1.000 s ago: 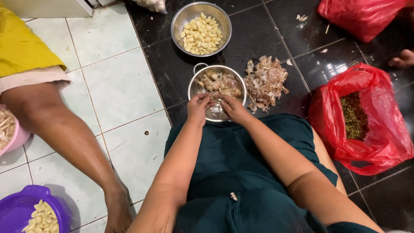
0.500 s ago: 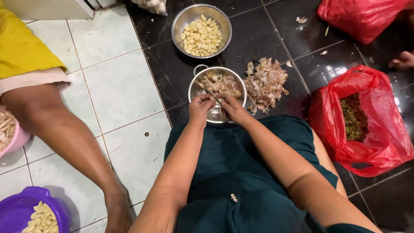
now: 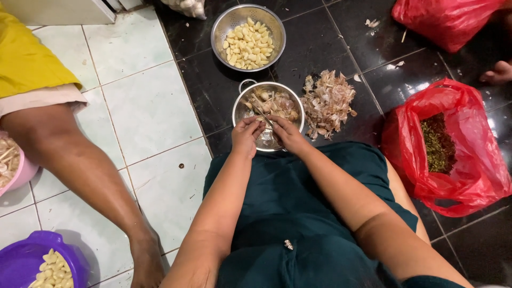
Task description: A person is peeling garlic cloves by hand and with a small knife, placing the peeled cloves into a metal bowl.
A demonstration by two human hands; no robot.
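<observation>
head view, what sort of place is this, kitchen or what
Likely a home kitchen floor used for food prep: tiled floor, a metal colander of peeled garlic, and a pile of garlic skins.

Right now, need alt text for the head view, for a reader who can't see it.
Seated on a tiled floor, a person's left hand and right hand peel garlic with a small knife over a metal colander. Beyond sit a bowl of peeled cloves, a pile of skins and a red bag.
</observation>
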